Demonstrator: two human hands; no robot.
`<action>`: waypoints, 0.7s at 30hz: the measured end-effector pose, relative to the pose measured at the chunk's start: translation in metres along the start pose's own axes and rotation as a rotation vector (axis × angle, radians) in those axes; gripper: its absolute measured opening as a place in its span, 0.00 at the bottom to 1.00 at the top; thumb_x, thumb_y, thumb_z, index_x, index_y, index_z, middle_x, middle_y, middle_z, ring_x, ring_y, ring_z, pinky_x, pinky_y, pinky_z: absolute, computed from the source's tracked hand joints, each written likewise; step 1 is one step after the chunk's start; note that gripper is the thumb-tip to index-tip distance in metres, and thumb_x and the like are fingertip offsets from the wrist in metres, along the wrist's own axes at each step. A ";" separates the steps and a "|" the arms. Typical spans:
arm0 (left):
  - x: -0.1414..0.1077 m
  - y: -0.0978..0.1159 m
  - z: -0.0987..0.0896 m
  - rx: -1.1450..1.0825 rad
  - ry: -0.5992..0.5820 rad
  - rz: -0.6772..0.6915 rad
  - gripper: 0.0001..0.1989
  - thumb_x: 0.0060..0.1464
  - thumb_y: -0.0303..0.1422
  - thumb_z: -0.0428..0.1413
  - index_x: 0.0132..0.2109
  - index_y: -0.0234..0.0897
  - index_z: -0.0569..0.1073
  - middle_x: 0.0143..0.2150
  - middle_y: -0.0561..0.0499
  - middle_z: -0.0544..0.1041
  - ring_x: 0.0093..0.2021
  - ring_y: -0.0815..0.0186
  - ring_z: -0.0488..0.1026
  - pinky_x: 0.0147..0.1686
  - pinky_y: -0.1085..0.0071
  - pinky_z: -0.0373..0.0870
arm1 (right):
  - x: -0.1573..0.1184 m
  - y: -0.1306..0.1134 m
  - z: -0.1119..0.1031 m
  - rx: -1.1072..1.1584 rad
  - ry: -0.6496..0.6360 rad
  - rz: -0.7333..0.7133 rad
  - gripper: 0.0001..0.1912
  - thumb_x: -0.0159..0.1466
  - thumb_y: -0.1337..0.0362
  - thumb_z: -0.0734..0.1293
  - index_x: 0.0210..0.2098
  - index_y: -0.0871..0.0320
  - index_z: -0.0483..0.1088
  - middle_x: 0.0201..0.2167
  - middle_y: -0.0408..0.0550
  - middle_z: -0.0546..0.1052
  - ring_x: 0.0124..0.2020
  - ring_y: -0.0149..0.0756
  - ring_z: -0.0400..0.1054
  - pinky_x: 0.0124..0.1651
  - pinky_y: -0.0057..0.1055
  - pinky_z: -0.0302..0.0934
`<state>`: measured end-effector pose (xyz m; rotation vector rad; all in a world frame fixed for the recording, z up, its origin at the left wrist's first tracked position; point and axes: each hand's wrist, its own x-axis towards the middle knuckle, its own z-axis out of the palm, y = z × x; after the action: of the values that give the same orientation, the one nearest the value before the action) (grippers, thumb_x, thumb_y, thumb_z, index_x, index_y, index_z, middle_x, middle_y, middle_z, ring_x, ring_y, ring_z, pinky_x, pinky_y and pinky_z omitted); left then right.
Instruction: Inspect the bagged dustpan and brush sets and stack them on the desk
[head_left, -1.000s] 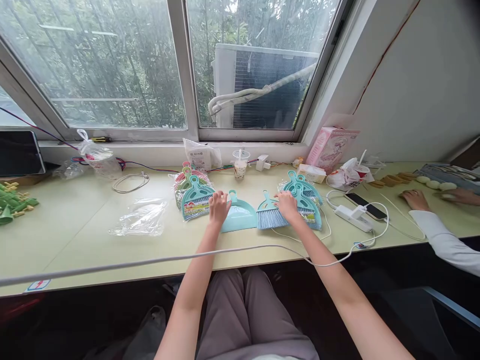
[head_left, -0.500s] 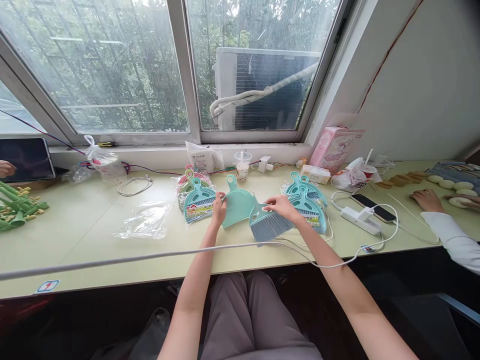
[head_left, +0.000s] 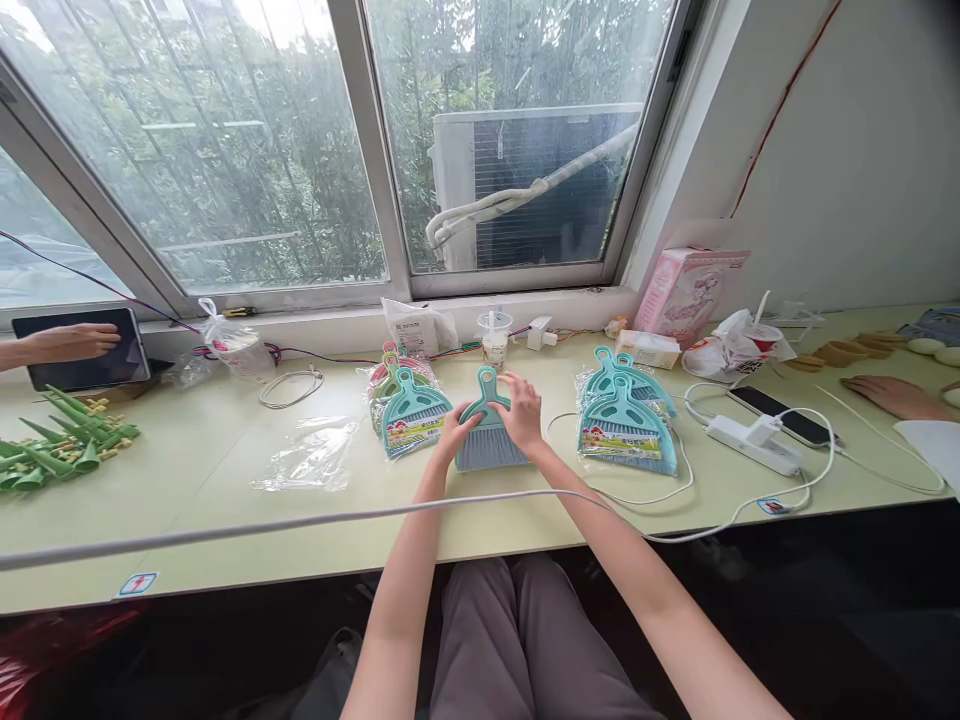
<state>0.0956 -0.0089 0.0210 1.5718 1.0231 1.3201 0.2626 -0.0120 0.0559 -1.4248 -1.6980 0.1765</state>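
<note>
In front of me a turquoise hand brush [head_left: 491, 450] with grey bristles lies over its matching dustpan [head_left: 487, 380], their looped handles lined up and pointing to the window. My left hand [head_left: 454, 434] is closed on the left edge of the pair. On the right edge, my right hand [head_left: 523, 412] grips the pair, thumb toward the handle. Most of the dustpan is hidden behind the brush. To the left stand wrapped dustpan-and-brush sets [head_left: 409, 420], turquoise in front of green and pink. More turquoise wrapped sets [head_left: 626, 430] sit to the right.
A clear plastic bag [head_left: 307, 455] lies left on the table. A white cable [head_left: 300, 513] crosses in front, over my forearms. A drink cup [head_left: 494, 338], power strip [head_left: 754, 445] and phone [head_left: 780, 415] are around. Other people's hands [head_left: 82, 343] show at both sides.
The brush, held apart to the right of the dustpan before, now lies over it with handles aligned. My right hand has moved left, and both hands hold the pair. The view has shifted slightly.
</note>
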 end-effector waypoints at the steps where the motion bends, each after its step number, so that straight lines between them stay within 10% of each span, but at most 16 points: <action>1: 0.000 0.001 0.000 0.001 0.000 -0.005 0.23 0.51 0.46 0.61 0.49 0.37 0.78 0.47 0.46 0.80 0.48 0.56 0.74 0.48 0.65 0.69 | 0.005 0.002 0.000 0.051 -0.081 0.049 0.22 0.64 0.63 0.69 0.57 0.52 0.69 0.56 0.54 0.74 0.59 0.47 0.67 0.57 0.45 0.62; 5: -0.002 0.004 0.001 -0.002 0.006 -0.013 0.23 0.53 0.48 0.59 0.49 0.36 0.79 0.45 0.46 0.80 0.46 0.56 0.74 0.45 0.65 0.69 | 0.021 0.011 0.004 0.217 -0.304 0.241 0.17 0.60 0.58 0.71 0.48 0.51 0.76 0.49 0.48 0.80 0.54 0.43 0.73 0.55 0.38 0.65; 11: -0.003 0.008 0.002 -0.032 0.040 -0.007 0.19 0.50 0.45 0.62 0.44 0.37 0.81 0.38 0.48 0.81 0.39 0.59 0.74 0.40 0.67 0.68 | 0.020 0.015 0.015 0.258 -0.246 0.377 0.17 0.54 0.55 0.74 0.41 0.53 0.79 0.45 0.50 0.81 0.50 0.47 0.75 0.53 0.40 0.67; 18: -0.003 0.010 -0.005 -0.135 0.088 -0.129 0.18 0.46 0.43 0.65 0.41 0.37 0.81 0.37 0.49 0.80 0.40 0.59 0.74 0.41 0.67 0.68 | 0.023 0.034 -0.002 0.641 -0.401 0.209 0.25 0.67 0.48 0.60 0.53 0.57 0.74 0.50 0.54 0.79 0.52 0.43 0.74 0.52 0.39 0.69; 21: 0.000 0.004 -0.017 -0.283 0.290 -0.215 0.19 0.46 0.42 0.65 0.44 0.38 0.79 0.39 0.49 0.80 0.42 0.59 0.75 0.42 0.66 0.69 | 0.007 0.050 -0.015 0.427 -0.384 0.130 0.25 0.72 0.54 0.51 0.59 0.55 0.69 0.58 0.53 0.74 0.60 0.42 0.67 0.59 0.43 0.63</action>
<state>0.0787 -0.0086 0.0266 1.0506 1.0907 1.4938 0.3095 0.0046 0.0385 -1.2260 -1.7294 0.8791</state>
